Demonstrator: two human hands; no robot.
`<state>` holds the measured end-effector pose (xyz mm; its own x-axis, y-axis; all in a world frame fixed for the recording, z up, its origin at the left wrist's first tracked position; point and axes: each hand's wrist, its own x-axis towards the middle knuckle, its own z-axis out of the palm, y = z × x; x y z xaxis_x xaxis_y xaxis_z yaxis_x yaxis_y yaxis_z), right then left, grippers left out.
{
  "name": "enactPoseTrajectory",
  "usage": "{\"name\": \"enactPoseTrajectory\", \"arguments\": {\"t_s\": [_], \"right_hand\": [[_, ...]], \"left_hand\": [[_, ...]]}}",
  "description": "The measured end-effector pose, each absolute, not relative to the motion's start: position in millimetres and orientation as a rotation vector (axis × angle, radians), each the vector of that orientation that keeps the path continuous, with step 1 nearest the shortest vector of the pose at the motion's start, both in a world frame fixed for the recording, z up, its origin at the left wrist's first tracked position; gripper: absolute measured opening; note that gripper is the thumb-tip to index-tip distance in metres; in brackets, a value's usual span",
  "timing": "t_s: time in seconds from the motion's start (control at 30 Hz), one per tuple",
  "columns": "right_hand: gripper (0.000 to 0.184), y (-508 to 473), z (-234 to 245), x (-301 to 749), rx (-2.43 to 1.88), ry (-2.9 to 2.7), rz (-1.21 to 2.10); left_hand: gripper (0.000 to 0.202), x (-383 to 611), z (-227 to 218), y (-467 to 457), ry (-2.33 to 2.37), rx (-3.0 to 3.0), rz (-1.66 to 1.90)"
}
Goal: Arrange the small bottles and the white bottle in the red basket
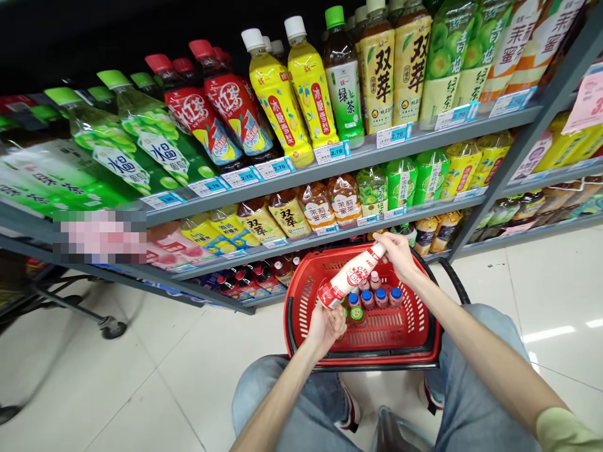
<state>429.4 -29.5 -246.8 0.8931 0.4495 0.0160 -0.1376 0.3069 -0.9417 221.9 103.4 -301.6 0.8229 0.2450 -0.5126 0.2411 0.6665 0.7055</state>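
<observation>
A cream-coloured bottle with red print [354, 276] lies slanted over a red shopping basket [301, 326]. My left hand [326, 328] is closed round its lower, red-banded end. At the upper end, my right hand [396, 254] grips the neck with the fingers; the cap is hidden behind them. Below the bottle, inside the basket, stand several small bottles with blue caps [381, 297], a few with pale pink caps [375, 280] and some with green caps [357, 312]. The bottle partly covers them.
Shelves [405, 141] of bottled drinks with price tags rise in front of the basket. The basket's black handle [455, 282] leans out to the right. A wheeled cart [110, 326] stands at the left on the tiled floor [141, 389]. My knees flank the basket.
</observation>
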Motion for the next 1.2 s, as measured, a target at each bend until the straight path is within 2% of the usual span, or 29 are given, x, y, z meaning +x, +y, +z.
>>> {"name": "enactPoseTrajectory", "arguments": {"t_s": [0.4,0.67,0.83,1.03,1.2], "right_hand": [[0.034,-32,-242,430,-1.193,-0.267,0.415],[0.032,-31,-244,431,-1.223,-0.186,0.378],[0.029,-28,-247,435,-1.186,-0.170,0.312],[0.026,-29,-249,435,-1.217,-0.165,0.323],[0.025,-28,-245,432,-1.268,-0.196,0.318]], "left_hand": [[0.083,219,-304,104,0.567,0.903,-0.065],[0.081,221,-299,100,0.490,0.942,-0.023],[0.077,220,-296,92,0.398,1.122,0.122],[0.085,217,-312,86,0.328,1.384,0.114],[0.084,219,-325,84,0.299,1.431,0.142]]}}
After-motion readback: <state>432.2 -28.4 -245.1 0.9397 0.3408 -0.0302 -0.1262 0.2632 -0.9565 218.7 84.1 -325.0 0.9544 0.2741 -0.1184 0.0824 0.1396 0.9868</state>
